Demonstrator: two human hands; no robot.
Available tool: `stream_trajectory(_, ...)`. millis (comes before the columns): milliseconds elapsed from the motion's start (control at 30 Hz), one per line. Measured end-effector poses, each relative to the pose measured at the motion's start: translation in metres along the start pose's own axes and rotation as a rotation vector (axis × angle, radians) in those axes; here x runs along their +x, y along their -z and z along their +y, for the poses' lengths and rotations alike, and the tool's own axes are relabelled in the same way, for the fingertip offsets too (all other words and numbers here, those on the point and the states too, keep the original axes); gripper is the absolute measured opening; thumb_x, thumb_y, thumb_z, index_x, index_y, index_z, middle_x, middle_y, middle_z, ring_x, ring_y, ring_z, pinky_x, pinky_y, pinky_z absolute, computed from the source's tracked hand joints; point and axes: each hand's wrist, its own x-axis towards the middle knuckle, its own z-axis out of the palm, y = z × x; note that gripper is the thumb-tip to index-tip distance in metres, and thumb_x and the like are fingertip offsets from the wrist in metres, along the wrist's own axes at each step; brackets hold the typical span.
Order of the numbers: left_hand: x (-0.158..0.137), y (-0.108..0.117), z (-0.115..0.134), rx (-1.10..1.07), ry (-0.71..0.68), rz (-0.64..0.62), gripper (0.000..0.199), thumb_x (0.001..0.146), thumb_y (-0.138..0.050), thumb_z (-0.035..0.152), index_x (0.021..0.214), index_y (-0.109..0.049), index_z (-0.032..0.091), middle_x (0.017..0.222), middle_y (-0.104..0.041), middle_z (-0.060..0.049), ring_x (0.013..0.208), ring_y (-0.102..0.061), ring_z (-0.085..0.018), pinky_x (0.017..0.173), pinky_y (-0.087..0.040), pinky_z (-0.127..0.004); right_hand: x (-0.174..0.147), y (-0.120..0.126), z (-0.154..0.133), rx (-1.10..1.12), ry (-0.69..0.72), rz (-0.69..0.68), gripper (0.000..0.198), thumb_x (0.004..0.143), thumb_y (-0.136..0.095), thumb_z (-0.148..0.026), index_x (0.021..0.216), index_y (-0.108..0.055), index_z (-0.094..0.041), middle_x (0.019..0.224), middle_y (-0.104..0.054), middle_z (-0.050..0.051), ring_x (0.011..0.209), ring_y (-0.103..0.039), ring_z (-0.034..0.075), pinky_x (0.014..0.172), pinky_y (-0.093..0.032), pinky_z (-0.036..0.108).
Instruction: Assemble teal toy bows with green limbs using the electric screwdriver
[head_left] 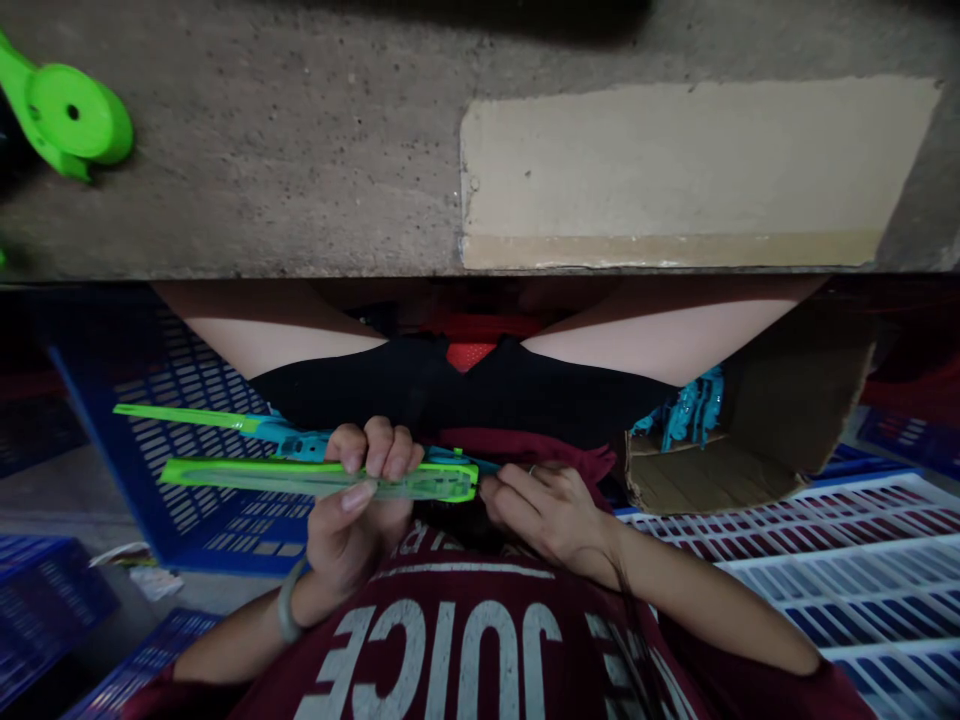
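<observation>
My left hand is closed around two long plastic pieces held side by side above my lap. The nearer one is a lime-green strip with a clear cover, under my thumb. Behind it lies a teal plastic piece with a thin lime-green bar reaching out to the left; my fingers partly cover it. My right hand has its fingers pinched together at the right end of these pieces. Whatever sits between those fingertips is hidden.
A worktop spans the top, with a cardboard sheet and a lime-green round plastic part. A blue crate stands at left. On the right, a cardboard box holds teal parts, near a white slatted crate.
</observation>
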Motion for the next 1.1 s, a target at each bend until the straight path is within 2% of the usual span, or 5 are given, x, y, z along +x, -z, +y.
stream_trajectory(367,-0.002,0.002,0.002,0.021,0.013,0.027,0.042,0.061,-0.076,0.023,0.071,-0.035,0.021,0.068,-0.028,0.006,0.059,-0.030,-0.008,0.058,-0.045,-0.017,0.001,-0.001,-0.003,-0.009,0.026,0.052,0.029,0.102,-0.031,-0.014,0.103,-0.060,-0.013,0.080,-0.064,0.001,0.054,-0.054,0.011,0.050,-0.040,0.027)
stream_trajectory(600,-0.001,0.007,0.000,0.039,-0.027,0.006,0.042,0.064,-0.077,0.026,0.072,-0.036,0.021,0.069,-0.029,0.006,0.060,-0.031,-0.008,0.059,-0.045,-0.016,-0.003,-0.016,-0.016,0.026,-0.125,-0.008,0.027,0.100,-0.031,-0.014,0.102,-0.058,-0.014,0.078,-0.061,0.001,0.054,-0.052,0.011,0.045,-0.036,0.025)
stream_trajectory(733,0.008,0.023,0.007,0.196,-0.003,-0.159,0.035,0.069,-0.079,0.025,0.080,-0.046,0.021,0.077,-0.044,0.004,0.072,-0.050,-0.009,0.073,-0.052,-0.021,-0.004,-0.022,-0.011,0.133,-0.131,-0.025,0.031,0.101,-0.026,-0.015,0.103,-0.057,-0.014,0.078,-0.059,0.002,0.057,-0.054,0.012,0.046,-0.039,0.024)
stream_trajectory(900,0.022,0.046,0.031,0.693,0.039,-0.488,0.029,0.076,-0.077,0.007,0.093,-0.060,0.023,0.099,-0.067,-0.002,0.111,-0.066,-0.023,0.098,-0.056,-0.043,-0.003,-0.020,-0.006,0.132,-0.108,0.047,0.027,0.100,-0.031,-0.012,0.103,-0.057,-0.012,0.077,-0.059,0.002,0.053,-0.051,0.011,0.049,-0.042,0.025)
stream_trajectory(1100,0.031,0.050,0.051,0.861,-0.058,-0.656,0.032,0.074,-0.079,0.005,0.099,-0.068,0.022,0.099,-0.077,-0.006,0.104,-0.072,-0.028,0.095,-0.059,-0.051,-0.001,-0.016,-0.002,0.061,-0.052,0.127,0.023,0.100,-0.037,-0.012,0.096,-0.059,-0.014,0.076,-0.061,0.000,0.052,-0.051,0.010,0.049,-0.040,0.025)
